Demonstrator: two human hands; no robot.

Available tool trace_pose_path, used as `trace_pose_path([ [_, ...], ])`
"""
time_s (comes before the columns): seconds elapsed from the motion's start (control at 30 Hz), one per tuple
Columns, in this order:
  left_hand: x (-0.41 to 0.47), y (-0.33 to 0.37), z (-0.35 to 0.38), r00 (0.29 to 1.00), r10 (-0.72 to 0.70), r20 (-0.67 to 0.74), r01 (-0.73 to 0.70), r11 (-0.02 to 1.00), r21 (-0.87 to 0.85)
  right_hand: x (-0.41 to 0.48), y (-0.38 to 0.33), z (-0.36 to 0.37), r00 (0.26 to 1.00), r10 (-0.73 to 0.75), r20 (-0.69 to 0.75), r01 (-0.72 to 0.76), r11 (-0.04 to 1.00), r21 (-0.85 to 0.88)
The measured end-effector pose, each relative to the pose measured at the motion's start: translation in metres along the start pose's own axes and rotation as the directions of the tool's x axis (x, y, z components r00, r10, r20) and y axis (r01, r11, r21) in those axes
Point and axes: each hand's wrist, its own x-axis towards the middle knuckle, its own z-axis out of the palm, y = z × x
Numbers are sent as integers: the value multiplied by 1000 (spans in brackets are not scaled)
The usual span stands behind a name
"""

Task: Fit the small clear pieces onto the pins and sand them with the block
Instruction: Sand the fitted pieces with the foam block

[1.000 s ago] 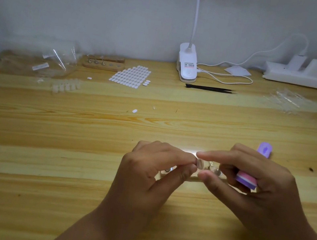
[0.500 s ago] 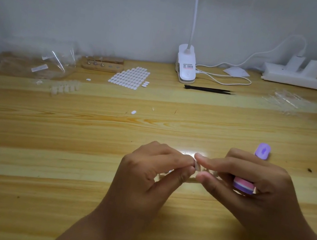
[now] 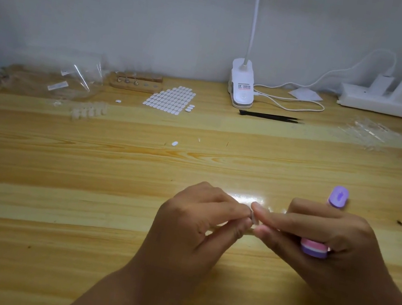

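My left hand [image 3: 198, 221] and my right hand [image 3: 318, 243] meet fingertip to fingertip low over the wooden table [image 3: 76, 211]. Between them both hands pinch a small clear piece [image 3: 254, 217]. A wooden pin holder lies under the fingers, mostly hidden. My right hand also grips the pink and purple sanding block [image 3: 315, 249] in its curled fingers; the block's purple end [image 3: 338, 196] sticks out behind the hand.
Far left at the back lie a wooden pin holder [image 3: 137, 82], a sheet of white adhesive tabs [image 3: 170, 99], a row of clear pieces [image 3: 90, 111] and plastic bags [image 3: 72, 81]. A clip lamp [image 3: 241, 84], black tweezers [image 3: 270, 116] and a power strip [image 3: 387, 104] stand along the wall.
The hands have stayed together; the right hand's fingers closed further over the clear piece, hiding the pins that showed a second ago. The block tilted slightly.
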Motion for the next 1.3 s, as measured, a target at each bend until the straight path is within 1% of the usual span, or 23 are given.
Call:
trace_pose_path([
  [0.1,0,0,-1,1000,1,25,-1,1000,27,0,1,-1,998,-43,39,44,998,-41],
  [0.2,-1,0,0,999,-6,42,4,999,50,-1,2,0,995,-87,42,91,992,-92],
  [0.43,-3,-3,4,999,-51,19,49,994,95,-4,2,0,991,-88,101,106,977,-185],
  [0.57,-2,-2,5,998,-59,-2,59,995,74,-5,2,2,990,-110,84,126,968,-217],
  [0.7,-1,-3,3,1000,-14,-2,14,995,103,-5,3,4,989,-130,71,144,957,-252],
  [0.87,0,-3,2,1000,12,2,-12,994,109,-5,4,3,988,-148,51,156,960,-234],
  [0.93,0,-1,2,1000,-5,5,4,997,76,-3,4,1,986,-158,43,164,957,-239],
  [1.0,1,1,2,999,-36,8,36,999,7,-2,3,-1,987,-158,30,161,955,-249],
  [1.1,2,3,2,998,-61,21,63,996,-64,-3,4,-3,988,-155,-18,146,959,-244],
  [1.2,2,4,1,996,-83,41,88,986,-140,-3,3,-5,987,-138,-82,116,966,-232],
  [1.3,2,7,1,996,-79,43,85,982,-166,-2,0,-4,985,-92,-144,63,978,-198],
])
